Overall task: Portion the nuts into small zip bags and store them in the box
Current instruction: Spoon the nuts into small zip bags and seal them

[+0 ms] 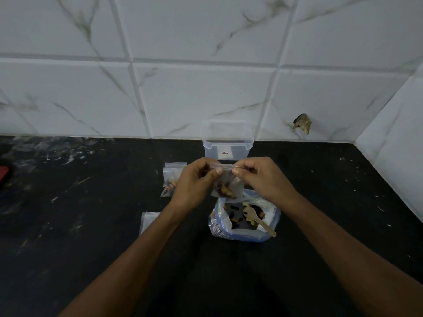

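Small zip bag [227,187] of nuts: top strip pinched by left hand [194,179] and right hand [263,177], above open nut pouch [243,219] holding wooden spoon [257,219]. Clear box [227,143]: far, on bench [91,225].

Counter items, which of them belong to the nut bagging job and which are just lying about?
Part of the job:
- small zip bag pinched by left hand and right hand
- big nut bag with wooden spoon
- filled bags
- empty zip bags
- clear box

Lying about:
- red object at the counter's left edge
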Demonstrator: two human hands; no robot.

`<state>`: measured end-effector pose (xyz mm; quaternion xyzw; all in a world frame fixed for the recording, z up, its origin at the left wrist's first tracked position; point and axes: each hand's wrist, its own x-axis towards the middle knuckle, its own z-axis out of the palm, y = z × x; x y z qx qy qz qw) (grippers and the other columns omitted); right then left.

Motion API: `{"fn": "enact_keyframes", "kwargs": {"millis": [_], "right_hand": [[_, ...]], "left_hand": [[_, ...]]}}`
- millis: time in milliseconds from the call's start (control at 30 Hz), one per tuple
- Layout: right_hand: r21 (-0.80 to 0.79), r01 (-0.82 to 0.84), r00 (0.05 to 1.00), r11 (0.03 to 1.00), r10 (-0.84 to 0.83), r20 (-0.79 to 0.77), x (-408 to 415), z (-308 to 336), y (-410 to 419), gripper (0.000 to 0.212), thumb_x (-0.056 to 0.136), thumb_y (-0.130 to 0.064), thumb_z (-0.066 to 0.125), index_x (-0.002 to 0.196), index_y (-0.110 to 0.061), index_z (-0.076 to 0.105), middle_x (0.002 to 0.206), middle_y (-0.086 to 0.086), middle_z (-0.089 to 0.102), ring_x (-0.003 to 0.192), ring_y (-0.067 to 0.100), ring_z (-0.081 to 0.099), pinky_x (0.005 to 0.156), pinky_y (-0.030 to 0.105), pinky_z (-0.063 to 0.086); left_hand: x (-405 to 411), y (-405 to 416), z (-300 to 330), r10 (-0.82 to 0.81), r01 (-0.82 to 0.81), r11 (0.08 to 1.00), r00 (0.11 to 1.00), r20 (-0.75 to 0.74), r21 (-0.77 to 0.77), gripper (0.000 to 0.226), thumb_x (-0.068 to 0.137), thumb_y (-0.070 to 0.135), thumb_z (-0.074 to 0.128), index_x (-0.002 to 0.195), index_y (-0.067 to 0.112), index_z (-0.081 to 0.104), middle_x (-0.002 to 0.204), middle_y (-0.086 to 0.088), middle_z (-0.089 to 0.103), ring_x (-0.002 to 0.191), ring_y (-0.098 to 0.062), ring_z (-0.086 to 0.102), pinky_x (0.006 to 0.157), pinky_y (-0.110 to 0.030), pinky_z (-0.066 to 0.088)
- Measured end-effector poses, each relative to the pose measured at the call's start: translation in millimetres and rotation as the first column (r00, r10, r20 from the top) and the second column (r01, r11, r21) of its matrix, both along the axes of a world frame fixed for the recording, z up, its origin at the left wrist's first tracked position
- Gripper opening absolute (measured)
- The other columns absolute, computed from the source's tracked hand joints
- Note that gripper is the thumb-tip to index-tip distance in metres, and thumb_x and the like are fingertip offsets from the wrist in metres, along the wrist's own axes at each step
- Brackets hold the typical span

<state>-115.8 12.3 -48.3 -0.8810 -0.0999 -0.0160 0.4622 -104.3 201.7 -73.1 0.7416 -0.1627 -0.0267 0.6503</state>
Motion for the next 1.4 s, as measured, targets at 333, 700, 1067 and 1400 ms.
{"fn": "enact_keyframes", "kwargs": {"millis": [333, 700, 1067, 1400], "right_hand": [[-0.091, -0.031, 0.996, 0.995, 0.038, 0.076, -4, -11, 7, 0.008, 0.089, -0.017, 0.065, 0.089, -0.018, 0.073, 0.081, -0.009, 0.069, 0.081, 0.0, 0.064, 0.07, 0.014, 0.049], [-0.079, 0.037, 0.999, 0.996, -0.038, -0.017, -14, -21, 4, 0.009, 0.087, -0.015, 0.068, 0.084, -0.022, 0.07, 0.077, -0.006, 0.068, 0.074, 0.004, 0.063, 0.064, 0.014, 0.051], [0.013, 0.034, 0.992, 0.999, -0.032, -0.122, -14, -17, 3, 0.01, 0.086, -0.012, 0.068, 0.082, -0.021, 0.07, 0.076, -0.002, 0.07, 0.07, 0.008, 0.068, 0.061, 0.015, 0.053], [0.228, 0.065, 0.972, 0.972, -0.009, -0.236, -10, -18, 7, 0.007, 0.089, -0.006, 0.063, 0.089, -0.008, 0.07, 0.079, 0.009, 0.073, 0.071, 0.014, 0.069, 0.06, 0.018, 0.053]], "left_hand": [[-7, -6, -14, -0.017, 0.018, 1.0, 0.999, -0.031, 0.01, 0.01, 0.093, 0.009, 0.06, 0.091, 0.017, 0.066, 0.09, -0.002, 0.068, 0.085, -0.008, 0.067, 0.072, -0.021, 0.055], [-13, 1, -18, 0.027, -0.019, 0.995, 0.996, -0.083, 0.097, 0.014, 0.093, 0.011, 0.062, 0.086, 0.022, 0.064, 0.086, 0.004, 0.067, 0.078, 0.002, 0.067, 0.065, -0.014, 0.053], [-6, 24, -22, 0.012, 0.001, 0.991, 0.996, -0.092, 0.132, 0.011, 0.091, 0.011, 0.062, 0.086, 0.02, 0.066, 0.09, 0.0, 0.07, 0.087, -0.008, 0.068, 0.077, -0.024, 0.057], [-2, 37, -23, 0.005, -0.002, 1.0, 0.989, -0.145, 0.021, 0.008, 0.093, 0.009, 0.06, 0.09, 0.009, 0.068, 0.088, -0.001, 0.07, 0.082, -0.006, 0.068, 0.072, -0.019, 0.054]]}}
